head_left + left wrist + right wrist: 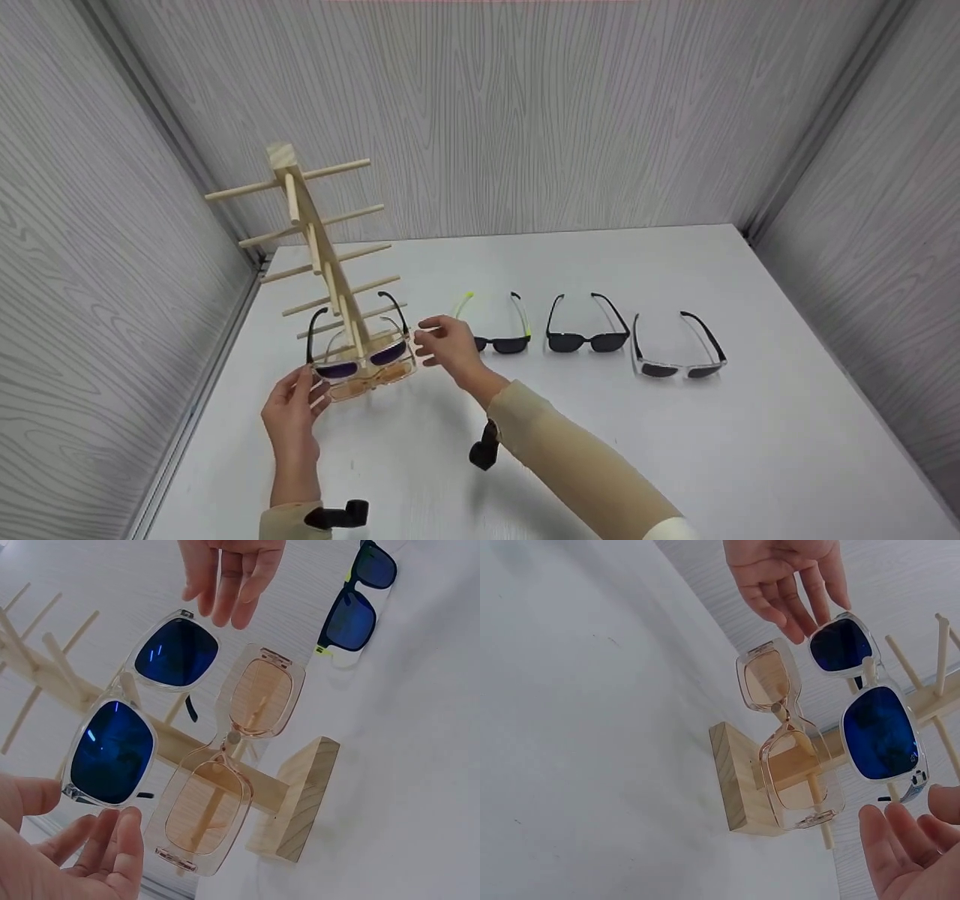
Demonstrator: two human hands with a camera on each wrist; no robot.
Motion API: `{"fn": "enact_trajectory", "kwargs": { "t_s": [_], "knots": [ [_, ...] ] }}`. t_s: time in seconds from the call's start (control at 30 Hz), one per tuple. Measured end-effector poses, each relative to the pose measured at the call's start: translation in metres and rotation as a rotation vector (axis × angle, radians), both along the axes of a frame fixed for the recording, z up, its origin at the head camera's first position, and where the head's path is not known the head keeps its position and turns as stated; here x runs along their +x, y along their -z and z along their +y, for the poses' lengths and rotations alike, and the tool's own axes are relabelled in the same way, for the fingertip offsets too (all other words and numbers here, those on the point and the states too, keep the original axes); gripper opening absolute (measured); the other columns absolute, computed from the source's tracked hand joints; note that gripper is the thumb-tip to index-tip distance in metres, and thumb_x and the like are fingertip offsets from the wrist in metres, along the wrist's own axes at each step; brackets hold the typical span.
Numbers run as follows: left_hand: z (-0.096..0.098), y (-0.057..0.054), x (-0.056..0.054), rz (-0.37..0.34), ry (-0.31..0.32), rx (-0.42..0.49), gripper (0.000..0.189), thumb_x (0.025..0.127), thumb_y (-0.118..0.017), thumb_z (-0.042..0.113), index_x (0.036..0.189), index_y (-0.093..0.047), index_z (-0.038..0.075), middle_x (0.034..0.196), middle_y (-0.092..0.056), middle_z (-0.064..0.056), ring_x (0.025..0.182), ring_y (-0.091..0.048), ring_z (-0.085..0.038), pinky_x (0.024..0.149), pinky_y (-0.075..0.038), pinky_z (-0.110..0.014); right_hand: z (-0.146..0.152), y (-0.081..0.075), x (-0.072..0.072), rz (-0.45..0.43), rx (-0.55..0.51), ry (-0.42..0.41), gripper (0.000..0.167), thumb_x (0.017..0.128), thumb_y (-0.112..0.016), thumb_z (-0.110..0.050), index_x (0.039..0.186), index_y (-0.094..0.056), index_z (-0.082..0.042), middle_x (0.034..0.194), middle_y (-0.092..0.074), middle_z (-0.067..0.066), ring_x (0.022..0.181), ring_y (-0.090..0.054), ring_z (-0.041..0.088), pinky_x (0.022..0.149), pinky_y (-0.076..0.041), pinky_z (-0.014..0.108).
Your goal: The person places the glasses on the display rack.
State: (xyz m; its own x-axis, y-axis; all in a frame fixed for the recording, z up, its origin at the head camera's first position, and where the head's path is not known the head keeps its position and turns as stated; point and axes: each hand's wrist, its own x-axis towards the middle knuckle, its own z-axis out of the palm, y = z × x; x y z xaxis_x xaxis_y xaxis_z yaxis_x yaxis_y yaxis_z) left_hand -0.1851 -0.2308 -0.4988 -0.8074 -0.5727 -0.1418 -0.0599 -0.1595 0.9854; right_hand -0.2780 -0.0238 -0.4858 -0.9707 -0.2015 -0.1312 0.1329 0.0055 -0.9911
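Sunglasses [112,754] with a clear frame, dark temples and glossy deep-blue lenses sit on the wooden stand [324,247] just above a peach-tinted pair [187,799], the left hand [289,405] at one end, the right hand [454,349] beside the other, both with fingers relaxed.

Left hand [52,870] enters at lower left, thumb and fingertips at the lower corner of clear-framed sunglasses [124,724] with blue mirrored lenses; firmness of contact unclear. Bridge of this pair lies at a peg of the wooden display stand [281,795], which runs obliquely across the view. Right hand [232,574] hangs in from the top, fingers downward, just beside the pair's upper corner. Clear-framed glasses with pale orange lenses [217,780] sit adjacent, nearer the stand's base. Dark-framed sunglasses [352,611] with yellow-green accents: upper right, on the white tabletop [405,765].
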Motion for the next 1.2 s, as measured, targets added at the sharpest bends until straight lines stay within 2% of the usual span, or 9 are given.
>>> {"fn": "enact_trajectory", "kwargs": {
  "t_s": [0.13,0.27,0.53,0.73,1.0,1.03,1.1,1.13,1.2],
  "knots": [
    [0.003,0.005,0.003,0.039,-0.004,-0.022,0.046,0.09,-0.06,0.034,0.121,-0.053,0.001,0.107,-0.06,-0.015,0.087,-0.065,-0.018,0.069,-0.054,-0.025,0.004,0.003,0.002,-0.007,-0.014,0.002,0.023,0.09,-0.062,-0.011,0.11,-0.06,-0.001,0.091,-0.066,0.013,0.083,-0.067,0.03,0.062,-0.055,0.033],
    [0.005,0.01,0.008,0.068,-0.018,-0.036,0.047,0.09,-0.061,0.033,0.121,-0.053,-0.001,0.105,-0.061,-0.017,0.084,-0.066,-0.016,0.065,-0.054,-0.024,0.009,0.006,0.006,-0.026,-0.013,0.007,0.024,0.09,-0.063,-0.013,0.11,-0.06,-0.002,0.091,-0.066,0.011,0.08,-0.067,0.024,0.064,-0.055,0.032],
    [0.012,0.015,0.016,-0.049,0.004,-0.059,0.048,0.092,-0.056,0.036,0.124,-0.051,0.001,0.113,-0.058,-0.017,0.091,-0.064,-0.017,0.072,-0.054,-0.024,0.018,0.012,0.011,-0.033,-0.023,0.026,0.022,0.09,-0.062,-0.011,0.109,-0.06,-0.001,0.094,-0.066,0.013,0.079,-0.067,0.023,0.064,-0.056,0.033],
    [0.017,0.021,0.02,-0.076,0.031,-0.071,0.043,0.094,-0.055,0.034,0.122,-0.051,0.002,0.113,-0.059,-0.016,0.091,-0.064,-0.017,0.072,-0.054,-0.025,0.028,0.013,0.021,0.016,0.004,0.004,0.023,0.09,-0.061,-0.011,0.11,-0.06,0.001,0.094,-0.065,0.016,0.08,-0.067,0.026,0.065,-0.055,0.035],
    [0.011,0.054,0.015,-0.038,0.057,0.011,0.056,0.087,-0.062,0.044,0.121,-0.053,0.001,0.104,-0.063,-0.012,0.088,-0.066,-0.018,0.069,-0.055,-0.028,0.039,0.027,0.024,0.029,0.022,0.0,0.022,0.089,-0.062,-0.011,0.109,-0.061,-0.001,0.089,-0.065,0.009,0.078,-0.067,0.022,0.063,-0.056,0.034],
    [0.014,0.052,0.015,-0.058,0.055,0.003,0.059,0.086,-0.062,0.046,0.122,-0.052,0.0,0.106,-0.062,-0.013,0.089,-0.065,-0.018,0.07,-0.055,-0.029,0.04,0.028,0.025,0.03,0.021,-0.001,0.022,0.089,-0.062,-0.011,0.109,-0.061,-0.001,0.09,-0.065,0.01,0.078,-0.067,0.023,0.063,-0.056,0.034],
    [0.011,0.064,0.012,-0.05,0.061,0.041,0.057,0.085,-0.064,0.045,0.121,-0.053,0.002,0.105,-0.064,-0.011,0.088,-0.066,-0.017,0.069,-0.055,-0.028,0.043,0.032,0.027,0.036,0.017,-0.006,0.022,0.089,-0.062,-0.01,0.109,-0.061,0.0,0.09,-0.065,0.01,0.078,-0.067,0.024,0.063,-0.056,0.035],
    [0.013,0.064,0.012,-0.064,0.061,0.03,0.058,0.085,-0.063,0.045,0.122,-0.052,0.002,0.107,-0.063,-0.012,0.089,-0.065,-0.018,0.07,-0.055,-0.028,0.045,0.034,0.027,0.037,0.016,-0.009,0.022,0.089,-0.062,-0.01,0.109,-0.06,0.0,0.09,-0.065,0.011,0.078,-0.067,0.024,0.063,-0.056,0.035],
    [0.012,0.074,0.009,-0.084,0.065,0.045,0.058,0.085,-0.063,0.045,0.123,-0.052,0.003,0.107,-0.063,-0.011,0.089,-0.065,-0.018,0.07,-0.055,-0.028,0.048,0.038,0.029,0.04,0.008,-0.011,0.023,0.089,-0.062,-0.01,0.109,-0.06,0.001,0.09,-0.065,0.011,0.078,-0.067,0.024,0.064,-0.055,0.035]
  ]
}}
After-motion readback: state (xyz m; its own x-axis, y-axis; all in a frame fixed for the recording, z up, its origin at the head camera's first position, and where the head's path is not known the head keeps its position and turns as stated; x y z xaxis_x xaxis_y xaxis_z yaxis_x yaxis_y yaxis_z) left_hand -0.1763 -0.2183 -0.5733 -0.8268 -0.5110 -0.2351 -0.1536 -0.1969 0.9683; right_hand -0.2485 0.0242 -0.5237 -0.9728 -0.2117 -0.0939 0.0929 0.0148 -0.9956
